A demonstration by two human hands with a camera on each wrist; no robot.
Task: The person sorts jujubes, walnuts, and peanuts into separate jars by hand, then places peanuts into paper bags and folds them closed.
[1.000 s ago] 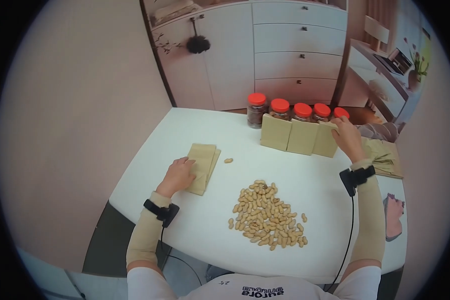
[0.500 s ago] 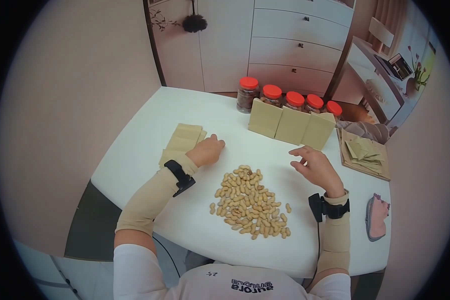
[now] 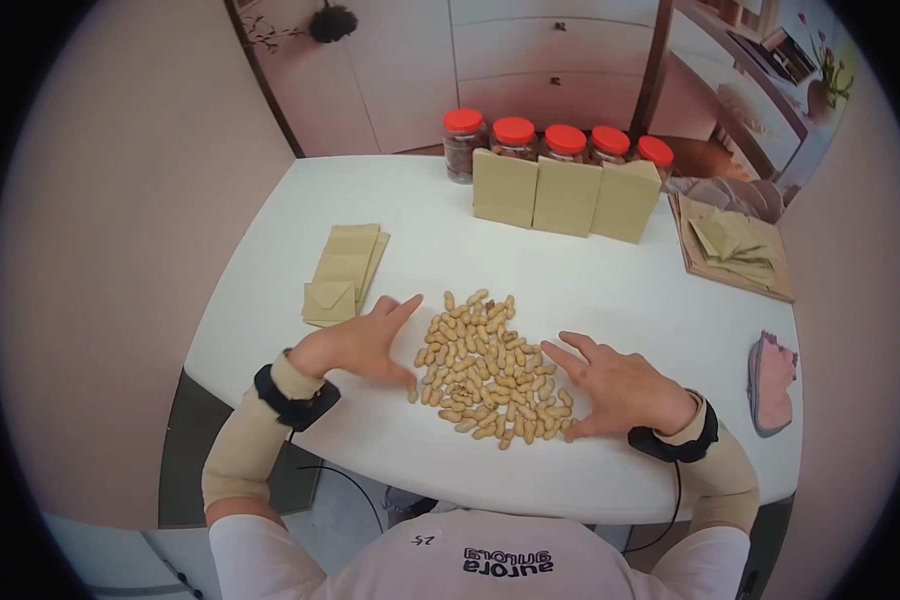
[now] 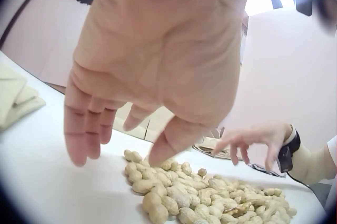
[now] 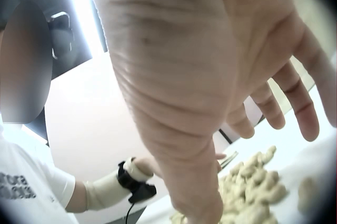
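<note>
The left hand's fingers (image 4: pixel 76 134) are parted and slightly bent, with the thumb held away from them; that left hand (image 3: pixel 360 348) holds nothing and is at the left edge of the peanuts (image 3: pixel 490 375). The right hand (image 3: pixel 625 392) is also spread and empty, its thumb beside the lower right edge of the peanuts, perhaps touching 1 of them, though the view is poor there. The peanuts lie in a loose pile between the 2 hands on the white table (image 3: pixel 430 240). Beyond the left hand, folded paper bags (image 3: pixel 348 255) lie flat and overlapping. At the far side, 3 paper bags (image 3: pixel 567 200) stand upright in front of 5 jars (image 3: pixel 461 155) with red lids. To the right, more paper bags (image 3: pixel 730 240) lie on a board (image 3: pixel 695 255), and nearer is a pink cloth item (image 3: pixel 774 385).
</note>
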